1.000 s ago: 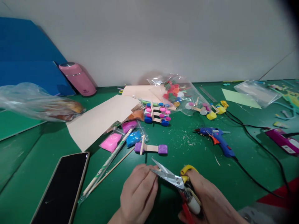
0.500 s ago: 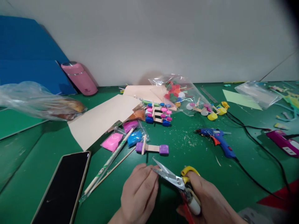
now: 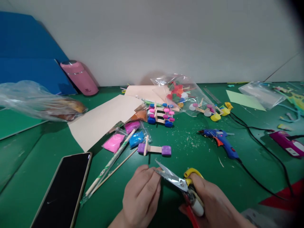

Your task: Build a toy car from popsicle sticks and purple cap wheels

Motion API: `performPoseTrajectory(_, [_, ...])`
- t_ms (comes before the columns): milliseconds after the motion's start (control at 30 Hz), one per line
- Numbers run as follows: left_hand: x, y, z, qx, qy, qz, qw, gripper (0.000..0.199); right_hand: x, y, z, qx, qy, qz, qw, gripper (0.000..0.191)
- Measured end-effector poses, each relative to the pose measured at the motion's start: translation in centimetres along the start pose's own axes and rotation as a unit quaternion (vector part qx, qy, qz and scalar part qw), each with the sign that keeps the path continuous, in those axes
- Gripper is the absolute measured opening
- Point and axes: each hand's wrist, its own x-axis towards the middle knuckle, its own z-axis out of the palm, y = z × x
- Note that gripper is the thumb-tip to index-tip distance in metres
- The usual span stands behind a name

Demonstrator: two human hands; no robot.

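Observation:
My right hand (image 3: 211, 199) grips scissors (image 3: 174, 179) with one yellow handle loop and red on the other side. Their blades are parted and point left, with the tips at the fingertips of my left hand (image 3: 142, 193). My left hand is closed in a pinch; what it holds is hidden by the fingers and blades. Just beyond the blades lies a wooden-stick piece with purple clay ends (image 3: 155, 149). Left of it are a thin wooden stick (image 3: 116, 171) and a long stick in a clear wrapper (image 3: 110, 164).
A black phone (image 3: 62, 190) lies at left. Clay packets (image 3: 113, 143), a beige sheet (image 3: 106, 122) and stick pieces with blue and pink ends (image 3: 161, 115) lie beyond. A blue glue gun (image 3: 220, 141) with its cord is at right. A pink bottle (image 3: 80, 77) leans behind.
The view has shifted very slightly. Both hands and the scissors keep nearly the same pose, with the blades still parted at my left fingertips.

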Motion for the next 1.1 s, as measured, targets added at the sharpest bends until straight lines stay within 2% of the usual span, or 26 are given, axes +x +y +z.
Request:
performPoseTrajectory(333, [0.1,0.1,0.1,-0.008,0.002,-0.006,1.000,0.025,-0.2,0.2,0.2,-0.023,0.014,-0.014,1.000,0.019])
performPoseTrajectory(533, [0.4,0.4,0.2,-0.021,0.005,-0.009,1.000,0.027,-0.1,2.2,2.1,-0.043,0.043,-0.037,0.997,0.023])
performPoseTrajectory(600, [0.6,0.7,0.3,-0.036,0.014,-0.042,0.998,0.025,0.0,2.6,2.2,-0.053,0.056,-0.034,0.996,0.027])
performPoseTrajectory(667, [0.8,1.0,0.4,-0.065,0.009,-0.102,0.993,0.021,0.0,2.5,1.6,-0.048,0.056,-0.015,0.997,0.027])
performPoseTrajectory(767, [0.9,1.1,0.6,-0.138,-0.004,-0.190,0.972,0.017,-0.2,1.9,0.2,-0.020,0.039,-0.012,0.999,0.023])
performPoseTrajectory(867, [1.0,1.2,0.7,-0.210,-0.011,-0.245,0.946,0.017,-0.5,1.4,-0.8,-0.011,0.034,-0.027,0.999,0.022])
performPoseTrajectory(967, [1.0,1.2,0.7,-0.237,-0.012,-0.268,0.934,0.016,-0.7,1.1,-0.9,-0.020,0.037,-0.030,0.999,0.022])
performPoseTrajectory(1100, [1.1,1.1,0.6,-0.241,-0.005,-0.257,0.936,0.016,-0.8,1.0,-0.8,-0.027,0.033,-0.021,0.999,0.021])
